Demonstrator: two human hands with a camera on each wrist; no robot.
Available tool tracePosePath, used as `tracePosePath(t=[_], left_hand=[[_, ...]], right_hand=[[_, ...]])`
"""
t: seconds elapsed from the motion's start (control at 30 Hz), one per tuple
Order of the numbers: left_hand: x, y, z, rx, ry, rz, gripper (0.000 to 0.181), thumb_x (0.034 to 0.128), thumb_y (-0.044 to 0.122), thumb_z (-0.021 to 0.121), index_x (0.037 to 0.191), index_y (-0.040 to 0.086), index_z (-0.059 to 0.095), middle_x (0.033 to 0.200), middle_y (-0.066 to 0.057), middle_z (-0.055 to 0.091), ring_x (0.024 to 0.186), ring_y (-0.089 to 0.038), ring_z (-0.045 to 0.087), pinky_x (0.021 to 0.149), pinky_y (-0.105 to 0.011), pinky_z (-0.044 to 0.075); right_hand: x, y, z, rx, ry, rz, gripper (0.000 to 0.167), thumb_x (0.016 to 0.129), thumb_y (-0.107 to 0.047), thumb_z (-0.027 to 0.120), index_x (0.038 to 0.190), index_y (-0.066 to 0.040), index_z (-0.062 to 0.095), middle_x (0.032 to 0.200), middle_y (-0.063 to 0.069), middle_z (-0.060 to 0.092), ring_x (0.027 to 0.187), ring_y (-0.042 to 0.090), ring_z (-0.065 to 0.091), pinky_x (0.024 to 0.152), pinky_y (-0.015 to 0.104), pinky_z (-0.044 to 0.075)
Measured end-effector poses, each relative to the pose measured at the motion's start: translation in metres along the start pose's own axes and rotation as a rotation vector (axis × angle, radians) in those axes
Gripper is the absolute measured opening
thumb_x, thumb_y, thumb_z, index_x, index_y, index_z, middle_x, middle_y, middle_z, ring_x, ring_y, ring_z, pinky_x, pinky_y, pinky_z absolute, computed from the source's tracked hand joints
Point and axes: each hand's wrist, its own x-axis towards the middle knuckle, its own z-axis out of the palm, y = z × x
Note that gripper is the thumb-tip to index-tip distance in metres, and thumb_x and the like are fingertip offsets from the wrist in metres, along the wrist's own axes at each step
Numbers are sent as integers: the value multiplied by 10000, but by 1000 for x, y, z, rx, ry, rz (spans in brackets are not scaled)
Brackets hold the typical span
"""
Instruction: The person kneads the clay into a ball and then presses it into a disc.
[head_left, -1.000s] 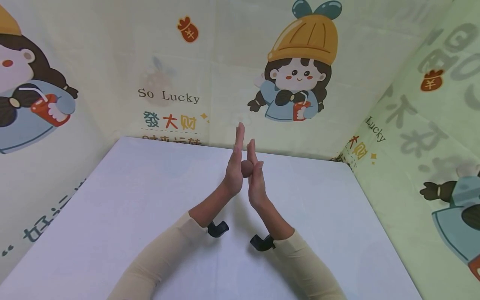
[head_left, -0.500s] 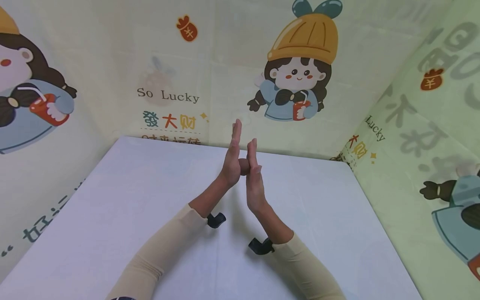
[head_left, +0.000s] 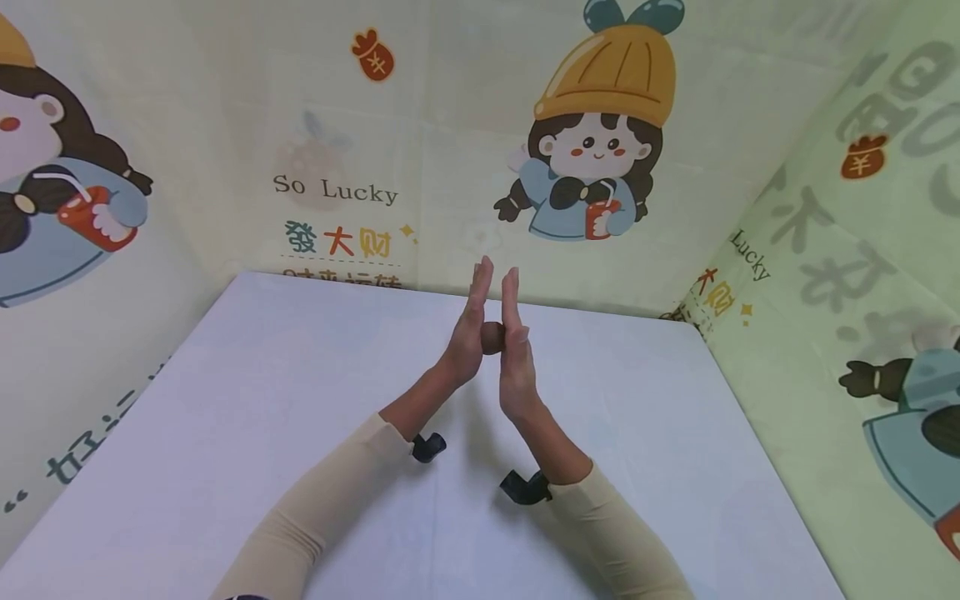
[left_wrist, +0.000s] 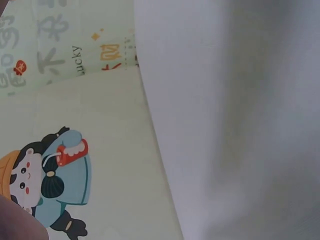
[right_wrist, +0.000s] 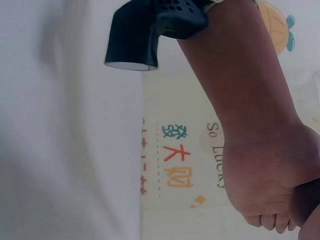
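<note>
A brown ball, clay-like in look, sits between two facing palms above the white table. In the head view my left hand presses it from the left with straight fingers pointing up and away. My right hand lies flat against its other side, fingers also straight. The right wrist view shows the left hand from the palm side, with part of the dark ball at the right edge. Only a blurred bit of hand enters the left wrist view, in its lower left corner.
The white tabletop stretches beneath both arms. Printed cloth walls stand behind it and at both sides. Black wrist cameras hang under the left cuff and the right cuff.
The palms slide against each other with the ball between them. Since half a second ago the left hand has come back slightly and the right fingertips have moved a little forward.
</note>
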Motion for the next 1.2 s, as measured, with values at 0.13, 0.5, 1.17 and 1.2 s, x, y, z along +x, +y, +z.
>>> tracePosePath(t=[0.13, 0.5, 1.17, 1.2], left_hand=[[-4, -2, 2, -16, -15, -27, 596, 1134, 284, 128, 1693, 81, 84, 1767, -64, 20, 1604, -169, -68, 1250, -554, -29], [-17, 6, 12, 53, -75, 53, 742, 1137, 506, 107, 1670, -9, 72, 1754, -164, 32, 1611, -244, -33, 1259, -539, 17], [-15, 44, 19, -103, -53, 38, 738, 1123, 542, 102, 1690, 80, 1, 1765, -30, -56, 1603, -166, -73, 1262, -496, -20], [-15, 46, 19, -106, -48, 35, 752, 1118, 559, 103, 1691, 84, 2, 1765, -27, -56, 1602, -159, -78, 1261, -498, -26]], right_hand=[[5, -2, -2, -19, 2, 5, 861, 1082, -670, 124, 1680, -58, 27, 1757, -12, -42, 1606, 174, -45, 1266, 449, -1], [21, -7, -14, -20, 34, 74, 871, 1057, -714, 129, 1696, -133, 16, 1756, -87, -15, 1603, 123, -26, 1259, 460, -14], [32, -2, -20, 108, 44, 145, 897, 1061, -710, 148, 1688, -79, 32, 1762, -54, -24, 1599, 118, -3, 1264, 469, 42], [32, -1, -20, 114, 48, 150, 896, 1065, -706, 149, 1686, -70, 39, 1763, -40, -17, 1600, 120, 1, 1266, 468, 46]])
